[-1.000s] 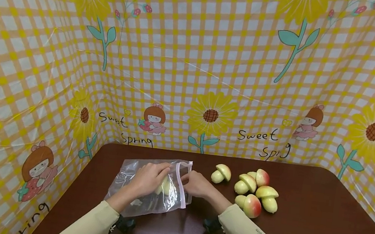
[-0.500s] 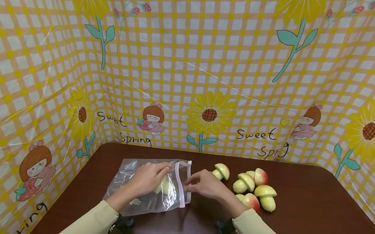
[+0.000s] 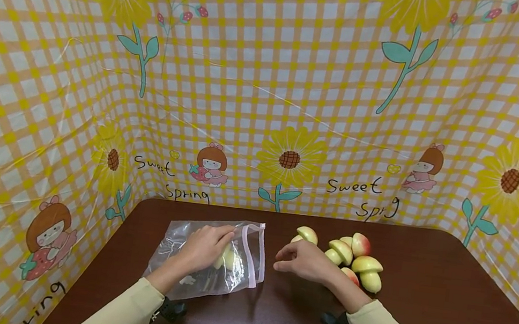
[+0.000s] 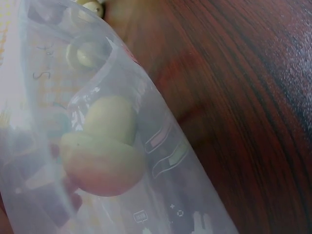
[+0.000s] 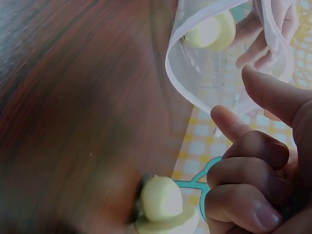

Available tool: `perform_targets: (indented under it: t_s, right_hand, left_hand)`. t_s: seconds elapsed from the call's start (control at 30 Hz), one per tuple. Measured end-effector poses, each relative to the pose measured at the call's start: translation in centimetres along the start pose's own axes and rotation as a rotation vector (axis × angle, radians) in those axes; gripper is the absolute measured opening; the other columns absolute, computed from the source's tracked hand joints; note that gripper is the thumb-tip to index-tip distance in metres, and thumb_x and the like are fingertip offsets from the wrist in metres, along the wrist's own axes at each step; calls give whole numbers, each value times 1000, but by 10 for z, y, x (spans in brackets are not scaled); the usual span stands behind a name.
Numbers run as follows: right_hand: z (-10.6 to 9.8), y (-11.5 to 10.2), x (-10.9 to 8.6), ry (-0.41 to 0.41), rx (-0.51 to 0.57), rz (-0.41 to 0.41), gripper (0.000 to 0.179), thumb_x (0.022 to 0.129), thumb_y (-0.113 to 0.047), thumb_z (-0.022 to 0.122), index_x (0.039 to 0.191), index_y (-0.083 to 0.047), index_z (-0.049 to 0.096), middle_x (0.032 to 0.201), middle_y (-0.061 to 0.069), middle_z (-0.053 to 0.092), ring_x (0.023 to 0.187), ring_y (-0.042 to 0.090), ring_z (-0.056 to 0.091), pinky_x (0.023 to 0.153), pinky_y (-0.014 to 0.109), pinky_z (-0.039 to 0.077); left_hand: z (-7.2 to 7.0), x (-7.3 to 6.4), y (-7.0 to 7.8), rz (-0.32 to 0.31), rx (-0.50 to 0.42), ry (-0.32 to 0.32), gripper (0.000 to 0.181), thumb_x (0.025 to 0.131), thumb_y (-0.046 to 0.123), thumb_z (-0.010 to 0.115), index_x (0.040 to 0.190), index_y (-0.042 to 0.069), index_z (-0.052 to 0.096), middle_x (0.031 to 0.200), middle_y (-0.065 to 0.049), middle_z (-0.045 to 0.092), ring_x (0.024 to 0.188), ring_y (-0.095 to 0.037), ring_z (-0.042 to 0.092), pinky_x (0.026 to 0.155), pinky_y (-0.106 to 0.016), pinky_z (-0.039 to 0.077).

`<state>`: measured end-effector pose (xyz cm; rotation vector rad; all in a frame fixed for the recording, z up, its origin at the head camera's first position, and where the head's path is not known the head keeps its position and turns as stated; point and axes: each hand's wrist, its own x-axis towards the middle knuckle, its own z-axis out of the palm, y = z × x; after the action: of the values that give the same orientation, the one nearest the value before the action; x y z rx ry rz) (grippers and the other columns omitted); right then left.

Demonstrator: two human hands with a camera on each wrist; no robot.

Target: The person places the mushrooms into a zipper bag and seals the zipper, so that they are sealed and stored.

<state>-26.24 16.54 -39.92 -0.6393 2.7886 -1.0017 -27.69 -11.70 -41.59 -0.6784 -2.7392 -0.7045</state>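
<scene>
A clear zip bag (image 3: 174,243) with a pale pink seal strip lies on the left of the table, its mouth gaping to the right. Inside it is a toy mushroom (image 4: 102,161), pale yellow with a reddish cap. My left hand (image 3: 204,247) grips the bag from above beside that mushroom; its fingers (image 5: 253,46) show through the plastic. My right hand (image 3: 305,260) hangs just right of the bag's mouth, thumb and index finger apart, other fingers loosely curled, holding nothing. Past it lies a single mushroom (image 3: 307,235), partly covered by the hand.
More toy mushrooms (image 3: 369,273) lie in a cluster at the right, one mostly hidden behind my right hand. The dark brown wooden table (image 3: 417,305) ends at a checked yellow cloth (image 3: 246,112) hung along its back and sides.
My right hand has drawn out of the bag's mouth and moved right toward the loose mushrooms, its fingers spreading apart. The left hand and the bag stay in place.
</scene>
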Motion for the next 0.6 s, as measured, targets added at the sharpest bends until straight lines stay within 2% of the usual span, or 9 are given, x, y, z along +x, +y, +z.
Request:
perform_targets:
  t_s: [0.27, 0.47, 0.6]
  right_hand:
    - [-11, 2, -14, 3, 5, 32, 28, 85, -28, 80, 103, -7, 77, 99, 1, 72, 82, 13, 61, 71, 33, 50]
    - [-18, 8, -23, 19, -25, 52, 26, 85, -31, 80, 102, -12, 77, 98, -1, 72, 78, 12, 58, 68, 31, 48]
    - [-24, 12, -30, 25, -29, 31, 25, 86, -32, 79, 102, -12, 77, 95, -3, 72, 77, 12, 56, 68, 30, 47]
  left_hand:
    - [1, 1, -2, -5, 1, 1, 33, 107, 31, 48, 129, 18, 69, 107, -3, 74, 86, -17, 66, 78, -48, 55]
    - [1, 1, -3, 3, 6, 2, 32, 107, 30, 49, 128, 18, 69, 94, 0, 72, 81, -15, 64, 75, -47, 55]
    - [1, 1, -3, 1, 6, 2, 32, 107, 30, 49, 129, 18, 69, 96, -1, 73, 82, -15, 64, 76, -47, 55]
